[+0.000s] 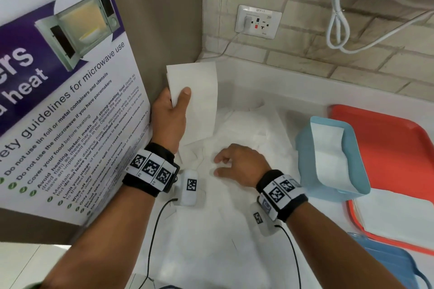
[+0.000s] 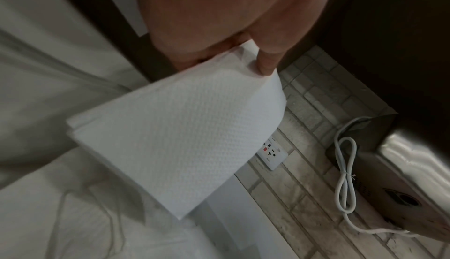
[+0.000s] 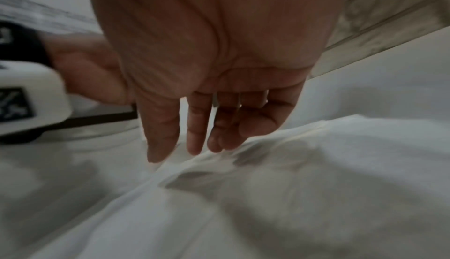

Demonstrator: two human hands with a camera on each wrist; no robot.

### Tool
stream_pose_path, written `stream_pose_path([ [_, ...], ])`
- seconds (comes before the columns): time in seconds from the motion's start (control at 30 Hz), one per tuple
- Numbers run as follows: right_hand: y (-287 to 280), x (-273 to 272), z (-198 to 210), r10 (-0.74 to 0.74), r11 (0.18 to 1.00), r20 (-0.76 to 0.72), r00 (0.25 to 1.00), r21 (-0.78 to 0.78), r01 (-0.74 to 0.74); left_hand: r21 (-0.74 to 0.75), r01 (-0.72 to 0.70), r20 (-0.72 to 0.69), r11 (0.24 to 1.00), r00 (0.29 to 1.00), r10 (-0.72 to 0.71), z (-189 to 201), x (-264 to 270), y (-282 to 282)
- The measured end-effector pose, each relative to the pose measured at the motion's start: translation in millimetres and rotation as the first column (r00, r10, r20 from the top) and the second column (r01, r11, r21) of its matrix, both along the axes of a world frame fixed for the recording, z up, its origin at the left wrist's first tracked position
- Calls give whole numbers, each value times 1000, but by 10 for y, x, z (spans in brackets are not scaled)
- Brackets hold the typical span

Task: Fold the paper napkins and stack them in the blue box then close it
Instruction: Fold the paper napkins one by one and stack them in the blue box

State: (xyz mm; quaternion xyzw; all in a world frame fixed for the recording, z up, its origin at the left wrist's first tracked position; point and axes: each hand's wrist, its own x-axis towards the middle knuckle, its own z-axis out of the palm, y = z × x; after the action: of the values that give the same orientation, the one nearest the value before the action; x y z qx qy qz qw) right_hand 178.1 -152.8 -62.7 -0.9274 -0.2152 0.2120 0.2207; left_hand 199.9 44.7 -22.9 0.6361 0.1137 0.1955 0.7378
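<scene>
White crumpled paper napkins (image 1: 246, 129) lie loose directly under my right hand (image 1: 239, 164), fingers relaxed, tips brushing the heap. Left of the heap my left hand (image 1: 170, 115) pinches a folded white napkin (image 1: 195, 91), long axis pointing away. Right of the heap, the light-blue plastic box (image 1: 328, 159) stands open, nearer my right hand.
</scene>
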Motion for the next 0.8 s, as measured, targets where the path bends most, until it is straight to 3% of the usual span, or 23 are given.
stream_pose_path([
  [0.17, 335, -4, -90, 173, 970, 16, 985, -179, -167, 66, 19, -21, 998, 1000, -18, 4, -61, 20],
  [0.47, 256, 236, 4, 170, 959, 116, 979, -247, -137, 97, 36, -38, 995, 999, -33, 22, -132, 25],
  [0.7, 64, 189, 210, 64, 997, 67, 996, 27, -66, 123, 28, -49, 992, 999, -22, 59, -116, 14],
  [0.8, -75, 121, 416, 1, 961, 134, 991, 274, -38, 124, 32, -54, 992, 998, -26, 61, -104, 13],
])
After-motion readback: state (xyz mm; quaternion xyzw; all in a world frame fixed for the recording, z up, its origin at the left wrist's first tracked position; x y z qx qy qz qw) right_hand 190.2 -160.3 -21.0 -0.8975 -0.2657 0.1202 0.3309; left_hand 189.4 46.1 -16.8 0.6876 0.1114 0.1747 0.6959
